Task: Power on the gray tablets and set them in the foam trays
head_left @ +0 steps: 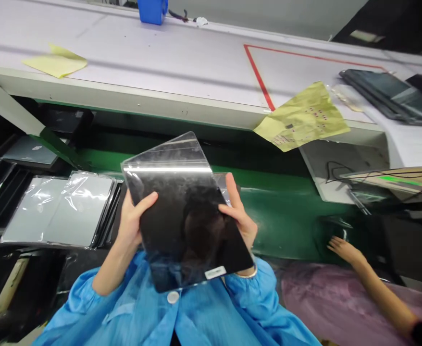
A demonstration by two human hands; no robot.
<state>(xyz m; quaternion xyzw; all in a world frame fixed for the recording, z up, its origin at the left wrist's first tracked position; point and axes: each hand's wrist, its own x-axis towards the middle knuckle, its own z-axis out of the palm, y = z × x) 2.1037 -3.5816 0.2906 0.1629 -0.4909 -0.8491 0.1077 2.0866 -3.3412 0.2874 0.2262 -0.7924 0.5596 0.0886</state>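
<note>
I hold a black glossy tablet (pixel 182 211) in a clear plastic sleeve, tilted up in front of my chest. My left hand (pixel 133 218) grips its left edge, thumb on the screen. My right hand (pixel 238 214) grips the right edge, fingers curled round it. A small white label sits near the tablet's lower right corner. Both arms wear blue sleeves. The glass reflects a dark shape.
A stack of bagged grey tablets (pixel 61 209) lies at my left. Behind runs a green conveyor (pixel 286 211) and a white bench (pixel 167 62) with yellow sheets (pixel 303 117), red tape and a blue box (pixel 152 10). Another person's hand (pixel 344 250) reaches in at right.
</note>
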